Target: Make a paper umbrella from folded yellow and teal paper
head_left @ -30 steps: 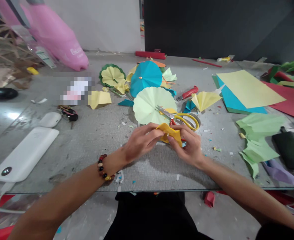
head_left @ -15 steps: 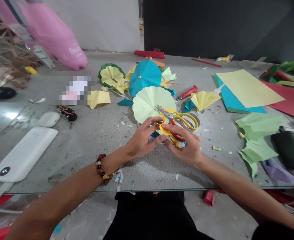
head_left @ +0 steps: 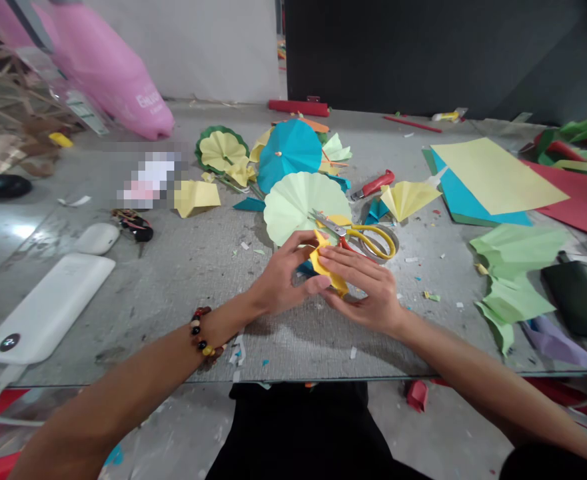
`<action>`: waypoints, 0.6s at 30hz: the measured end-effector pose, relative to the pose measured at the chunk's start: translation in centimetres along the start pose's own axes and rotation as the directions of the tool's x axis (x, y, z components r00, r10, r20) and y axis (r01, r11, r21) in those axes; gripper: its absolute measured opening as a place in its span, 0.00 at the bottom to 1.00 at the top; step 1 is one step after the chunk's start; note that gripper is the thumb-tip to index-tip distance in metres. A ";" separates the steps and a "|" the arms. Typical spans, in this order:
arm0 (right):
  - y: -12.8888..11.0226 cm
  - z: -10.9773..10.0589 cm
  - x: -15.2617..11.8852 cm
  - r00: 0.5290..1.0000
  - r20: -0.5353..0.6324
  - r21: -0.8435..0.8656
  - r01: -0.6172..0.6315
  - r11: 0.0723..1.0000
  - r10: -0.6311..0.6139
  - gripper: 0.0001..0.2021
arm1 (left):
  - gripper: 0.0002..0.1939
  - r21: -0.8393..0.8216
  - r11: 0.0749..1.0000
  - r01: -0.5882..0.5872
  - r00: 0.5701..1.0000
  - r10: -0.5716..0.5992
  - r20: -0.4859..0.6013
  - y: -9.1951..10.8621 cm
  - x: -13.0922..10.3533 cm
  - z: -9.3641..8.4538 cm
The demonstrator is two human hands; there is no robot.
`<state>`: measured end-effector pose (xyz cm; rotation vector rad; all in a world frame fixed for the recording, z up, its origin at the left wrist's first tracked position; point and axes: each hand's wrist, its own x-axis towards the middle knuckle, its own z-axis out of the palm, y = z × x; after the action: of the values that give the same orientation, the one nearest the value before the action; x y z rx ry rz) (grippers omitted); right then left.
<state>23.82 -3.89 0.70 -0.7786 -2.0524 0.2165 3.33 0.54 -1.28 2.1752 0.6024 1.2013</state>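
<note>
A small folded yellow-orange paper is held between both hands near the middle of the table. My left hand pinches its left side with thumb and fingers. My right hand lies against its right side, fingers across the paper and thumb below. Just beyond the hands, scissors with yellow handles rest with their blades over a pale green scalloped paper disc. A blue paper disc stands behind that one. Red handles show partly behind my right hand.
A red-handled cutter and a yellow paper fan lie beyond the scissors. Coloured sheets and crumpled green paper are at right. A white power bank and a pink bottle are at left.
The yellow-orange paper has turned, showing a broader, flatter face. My right fingers have straightened and moved over it, while my left hand has shifted only slightly.
</note>
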 end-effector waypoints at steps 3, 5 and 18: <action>0.0 0.0 0.1 1.000 -0.008 -0.031 0.027 0.999 -0.027 0.35 | 0.25 0.004 1.000 -0.007 1.000 0.007 -0.004 0.2 0.1 -0.1; 0.1 0.0 0.1 1.000 -0.011 -0.038 0.028 0.999 -0.028 0.35 | 0.24 0.015 1.000 -0.016 1.000 0.016 0.003 0.3 0.2 -0.2; 0.3 0.0 -0.3 1.000 -0.021 -0.038 0.009 0.999 -0.010 0.35 | 0.24 0.036 0.995 -0.094 0.995 0.093 0.040 0.0 0.0 -0.2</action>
<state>24.07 -3.85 0.33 -0.7909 -2.0447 0.1633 3.12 0.57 -1.16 2.2752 0.5159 1.2023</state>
